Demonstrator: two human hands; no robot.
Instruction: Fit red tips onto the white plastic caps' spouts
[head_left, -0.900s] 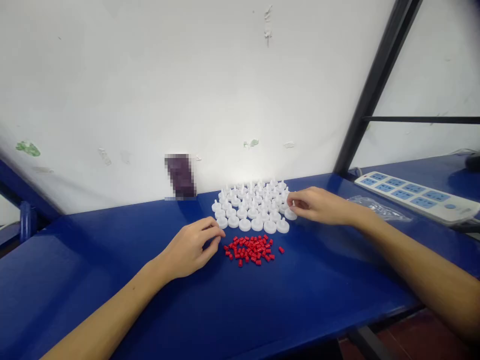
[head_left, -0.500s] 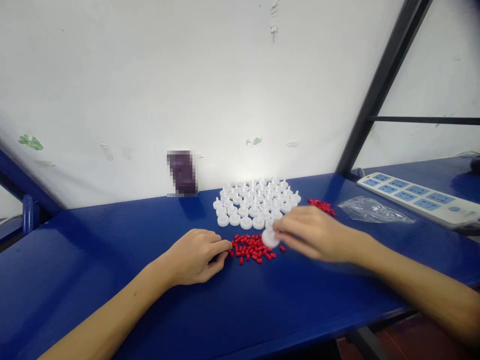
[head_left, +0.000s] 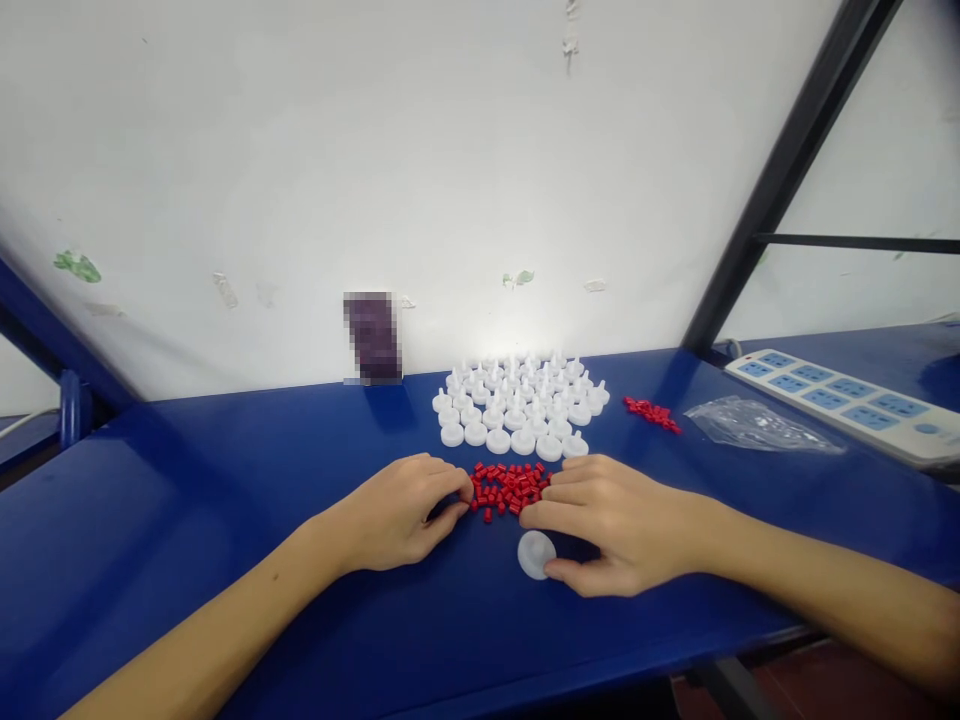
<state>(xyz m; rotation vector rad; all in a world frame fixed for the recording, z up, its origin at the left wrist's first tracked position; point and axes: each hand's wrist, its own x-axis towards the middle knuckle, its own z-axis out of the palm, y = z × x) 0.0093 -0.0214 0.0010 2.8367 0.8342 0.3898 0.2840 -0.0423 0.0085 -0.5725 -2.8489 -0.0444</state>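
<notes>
The heap of small red cylindrical caps (head_left: 514, 488) sat mid-desk (head_left: 420, 640), between both hands, likely so either could pick from it. At its left edge, the left hand (head_left: 409, 510) had its grip nearly closed, thumb and fingertips close together; whether they pinched a cap could not be told. Right of the heap, the right hand (head_left: 619, 525) had its grip partly open, thumb touching the rim of a loose white disc (head_left: 535, 555) just nearer the wearer than the heap, perhaps to steady it.

Beyond the heap, white spouted caps (head_left: 498, 441) stood on their round bases, spouts up, probably for easy grasping; they looked like smooth, matte plastic. To the heap's far right lay a smaller red batch (head_left: 652, 414) and a crinkled, clear plastic bag (head_left: 757, 425).
</notes>
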